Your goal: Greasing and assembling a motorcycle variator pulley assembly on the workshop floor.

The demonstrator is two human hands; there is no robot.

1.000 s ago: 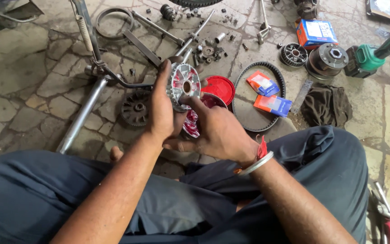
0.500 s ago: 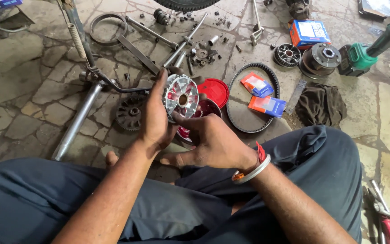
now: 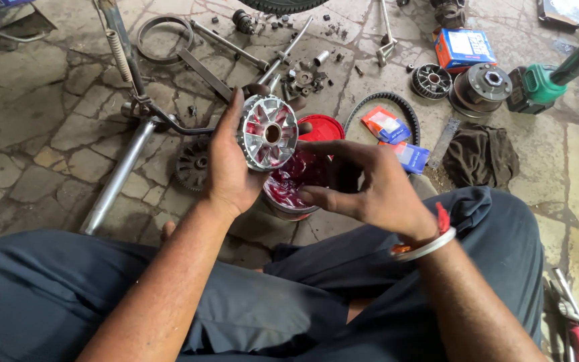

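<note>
Left hand raised, fingers gripping, right hand beside it, fingers half-curled

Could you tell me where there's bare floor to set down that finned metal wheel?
The left hand holds the finned wheel. Bare stone floor lies left of the long steel tube. More lies at the far right, beyond the dark rag. It is crowded ahead: grease tub, red lid, belt, small parts.

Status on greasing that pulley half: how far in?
Done: red grease shows in the ramps of the silver pulley half. In hand: left hand holds it upright; right hand is over the open grease tub. Left: belt and clutch parts lie unassembled on the floor.
</note>
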